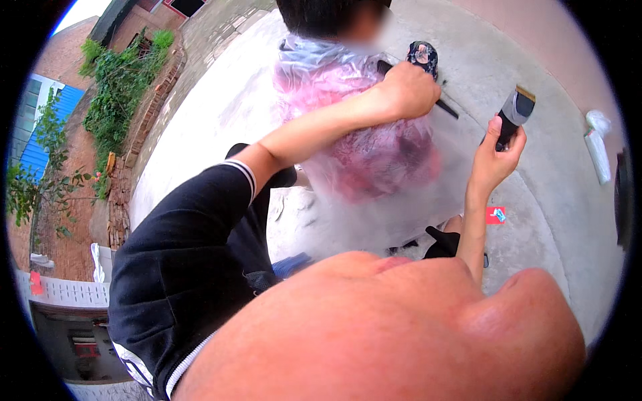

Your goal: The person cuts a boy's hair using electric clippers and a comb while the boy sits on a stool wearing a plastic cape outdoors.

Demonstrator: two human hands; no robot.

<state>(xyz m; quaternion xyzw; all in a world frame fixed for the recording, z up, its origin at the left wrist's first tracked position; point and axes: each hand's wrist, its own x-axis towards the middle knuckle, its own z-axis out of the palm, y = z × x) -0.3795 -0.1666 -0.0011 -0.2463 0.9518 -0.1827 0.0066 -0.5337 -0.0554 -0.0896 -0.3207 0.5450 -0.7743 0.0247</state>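
Observation:
My left hand (411, 90) is closed around a black comb (446, 108), whose ends stick out on both sides of the fist. It is above the clear plastic cape (371, 165) draped over another person with short dark hair (321, 17), at the top. Pink clothing shows through the cape. At the right, my right hand (501, 150) grips a black and silver hair clipper (516, 113), its blade end pointing up in the picture and apart from the hair. Part of my face covers the bottom of the view and hides part of my right forearm.
A black floral item (423, 56) lies beyond my left hand. On the concrete ground are a red card (495, 215) and a white plastic-wrapped roll (598, 155). A dark round object (623, 200) stands at the right rim. Low brickwork (155, 100) and plants (118, 100) border the left.

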